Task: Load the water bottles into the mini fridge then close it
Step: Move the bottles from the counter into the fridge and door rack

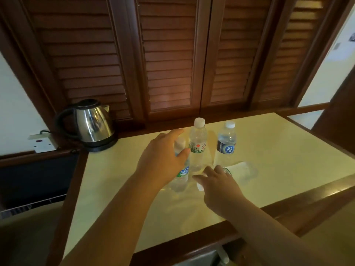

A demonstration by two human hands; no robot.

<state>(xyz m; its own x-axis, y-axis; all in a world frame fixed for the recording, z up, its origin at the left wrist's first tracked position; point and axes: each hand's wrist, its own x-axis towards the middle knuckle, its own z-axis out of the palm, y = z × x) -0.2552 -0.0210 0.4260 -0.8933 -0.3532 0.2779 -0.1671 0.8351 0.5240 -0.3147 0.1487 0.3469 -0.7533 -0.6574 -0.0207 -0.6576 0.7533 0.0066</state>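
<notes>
Altogether 4 water bottles sit on the cream-topped desk (288, 150); 3 stand upright and 1 lies on its side. Nearest the left hand (163, 160) stands the green-and-blue-labelled bottle (181, 177), partly hidden behind that hand; the hand's fingers are spread wide around it, and I cannot tell whether they touch it. Just beyond stands the floral-labelled bottle (197, 144), and to its right, a little apart, the dark-blue-labelled bottle (226, 144); both have white caps. The lying bottle (243, 170) rests in front of the dark-blue one; the right hand (217, 185) hovers flat and loosely spread over its cap end, holding nothing that I can see. 1 steel electric kettle (92, 125) stands at the desk's far left corner, below 4 louvred wooden shutters (169, 54).
</notes>
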